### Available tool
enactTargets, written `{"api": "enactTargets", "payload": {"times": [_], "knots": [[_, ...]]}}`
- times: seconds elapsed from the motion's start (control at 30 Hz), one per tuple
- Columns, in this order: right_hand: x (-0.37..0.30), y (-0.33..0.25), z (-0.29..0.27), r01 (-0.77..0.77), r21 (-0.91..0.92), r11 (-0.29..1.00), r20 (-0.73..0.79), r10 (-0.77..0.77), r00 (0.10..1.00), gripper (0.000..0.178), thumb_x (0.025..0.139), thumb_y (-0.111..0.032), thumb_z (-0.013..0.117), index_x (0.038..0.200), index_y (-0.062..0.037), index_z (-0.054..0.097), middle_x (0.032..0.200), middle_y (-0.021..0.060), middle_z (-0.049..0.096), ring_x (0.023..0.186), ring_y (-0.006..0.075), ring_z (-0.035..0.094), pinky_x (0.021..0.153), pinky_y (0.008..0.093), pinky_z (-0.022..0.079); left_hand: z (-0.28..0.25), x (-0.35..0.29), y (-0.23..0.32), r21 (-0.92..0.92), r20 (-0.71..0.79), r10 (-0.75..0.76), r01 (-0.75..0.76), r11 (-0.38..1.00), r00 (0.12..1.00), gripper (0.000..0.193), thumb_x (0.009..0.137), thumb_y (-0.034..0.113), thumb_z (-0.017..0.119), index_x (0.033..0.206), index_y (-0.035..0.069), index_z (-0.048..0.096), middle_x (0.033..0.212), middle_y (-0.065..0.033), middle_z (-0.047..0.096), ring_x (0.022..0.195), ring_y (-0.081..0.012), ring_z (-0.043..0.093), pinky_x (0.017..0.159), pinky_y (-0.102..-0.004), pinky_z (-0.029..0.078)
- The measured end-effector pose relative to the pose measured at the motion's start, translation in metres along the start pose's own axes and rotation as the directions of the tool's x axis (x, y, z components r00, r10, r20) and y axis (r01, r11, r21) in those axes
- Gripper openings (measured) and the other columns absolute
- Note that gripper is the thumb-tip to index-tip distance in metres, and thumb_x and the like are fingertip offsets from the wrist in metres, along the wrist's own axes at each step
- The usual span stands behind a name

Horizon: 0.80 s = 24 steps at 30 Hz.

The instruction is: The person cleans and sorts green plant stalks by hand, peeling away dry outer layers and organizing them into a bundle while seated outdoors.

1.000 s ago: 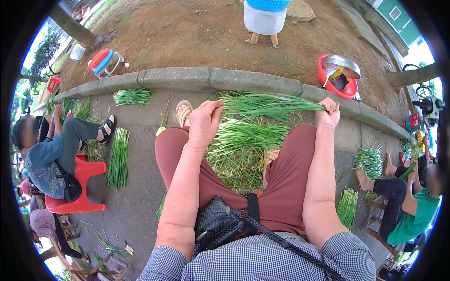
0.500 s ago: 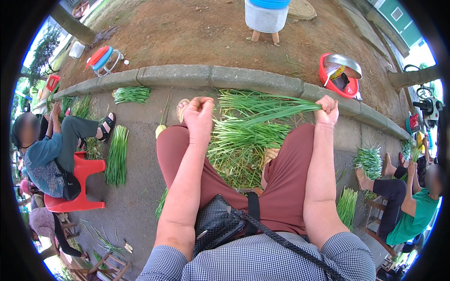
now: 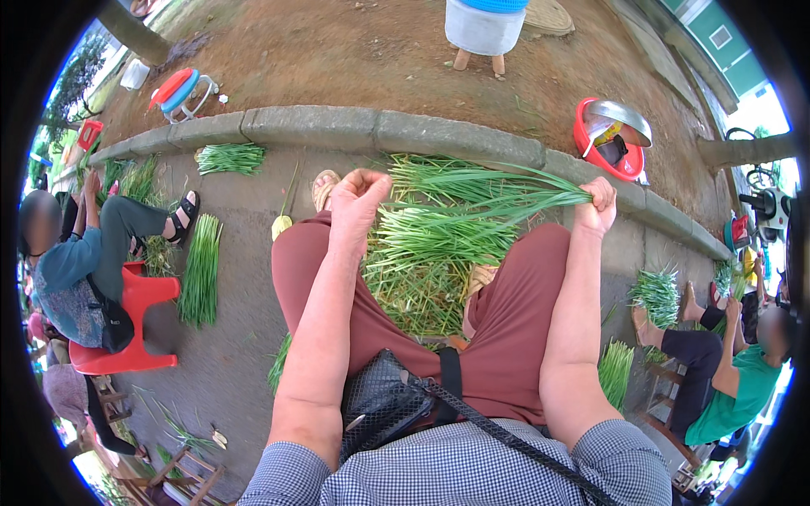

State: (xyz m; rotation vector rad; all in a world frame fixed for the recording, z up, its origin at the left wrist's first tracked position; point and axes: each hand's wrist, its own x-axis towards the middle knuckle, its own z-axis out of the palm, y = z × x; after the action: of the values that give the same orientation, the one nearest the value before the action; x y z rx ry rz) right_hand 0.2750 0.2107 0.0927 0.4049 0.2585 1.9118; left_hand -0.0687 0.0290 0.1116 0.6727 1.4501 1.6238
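My right hand (image 3: 597, 205) is closed round the ends of a thin bunch of chives (image 3: 540, 191), whose long leaves stretch left over the pile. Above my left knee, my left hand (image 3: 358, 202) has its fingers pinched together; what they hold, if anything, I cannot make out. Between my knees lies a heap of chives (image 3: 439, 234) with pale stems toward the left. Beyond it, more chives (image 3: 409, 179) lie along the curb, and loose, yellowish trimmings (image 3: 405, 295) cover the ground closer to me.
A stone curb (image 3: 337, 126) crosses ahead. Past it stand a red basin (image 3: 620, 166) with a metal bowl and a white bucket (image 3: 485, 29). Chive bundles (image 3: 201, 270) lie on the pavement. Seated people work at left, one on a red chair (image 3: 148, 295), and at right.
My right hand has shifted slightly right and lower with the chives, whose leaves now fan out more loosely. My left hand stays pinched, turned a little further toward the right.
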Motion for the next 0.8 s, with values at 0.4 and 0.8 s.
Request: {"api": "enactTargets", "payload": {"times": [0.4,0.8], "knots": [[0.001,-0.003,-0.001,-0.016,-0.007,1.000,-0.047,0.016,0.999,0.028,0.083,-0.016,0.044,0.057,-0.0136,0.034,0.046,-0.0058,0.029,0.038,0.0061,0.024,0.040,0.0233,0.020,0.003,0.004,-0.007,0.186,0.339,-0.246,0.192,0.964,0.908,0.027,0.092,0.022,0.050,0.108,0.004,0.061,0.095,-0.0015,0.064,0.079,-0.0063,0.055,0.064,-0.0197,0.039],[0.002,-0.007,-0.002,-0.015,0.075,0.997,-0.081,0.021,0.996,0.030,0.083,-0.019,0.045,0.056,-0.0141,0.034,0.047,-0.0055,0.028,0.039,0.0064,0.023,0.040,0.0237,0.020,0.000,0.002,-0.002,0.052,0.427,-0.251,0.254,0.966,0.869,0.014,0.086,0.015,0.059,0.088,0.002,0.063,0.074,-0.0008,0.062,0.062,-0.0053,0.050,0.057,-0.0189,0.038]]}}
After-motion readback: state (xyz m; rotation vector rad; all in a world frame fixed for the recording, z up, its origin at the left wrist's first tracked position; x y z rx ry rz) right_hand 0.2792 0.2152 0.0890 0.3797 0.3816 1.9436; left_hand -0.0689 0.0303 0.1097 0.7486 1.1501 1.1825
